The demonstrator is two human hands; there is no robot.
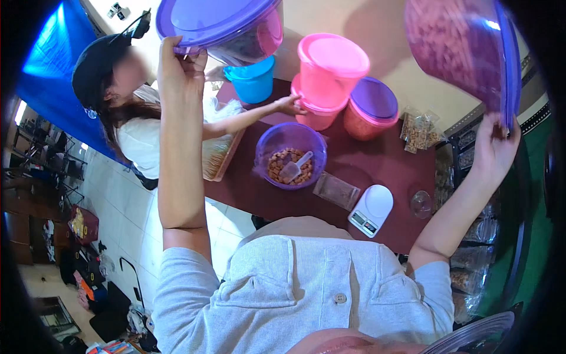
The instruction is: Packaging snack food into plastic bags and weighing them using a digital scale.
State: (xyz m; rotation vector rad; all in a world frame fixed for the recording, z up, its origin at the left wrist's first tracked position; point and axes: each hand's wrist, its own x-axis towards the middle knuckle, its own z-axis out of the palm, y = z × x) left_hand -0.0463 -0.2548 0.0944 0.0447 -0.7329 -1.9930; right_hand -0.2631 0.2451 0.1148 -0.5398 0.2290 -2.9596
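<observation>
Both of my arms are raised. My left hand (181,66) grips the lid rim of a tub with a purple lid (221,22); its underside is partly cut off by the picture's edge. At the upper right, my right hand (499,139) grips the purple lid edge of a see-through tub (455,48) full of small sticks or pieces. Before me on the dark red table (398,166) stands an uncovered purple bowl (261,150) of brown snack pieces, with a clear plastic scoop (297,168) lying on them.
A co-worker's hand (289,105) touches stacked pink tubs (334,59). Nearby are a purple-lidded tub (371,117), a blue bucket (252,84) and packed snack bags (420,130). A flat clear packet (336,190), white digital scale (373,208) and small clear dish (421,204) lie closer.
</observation>
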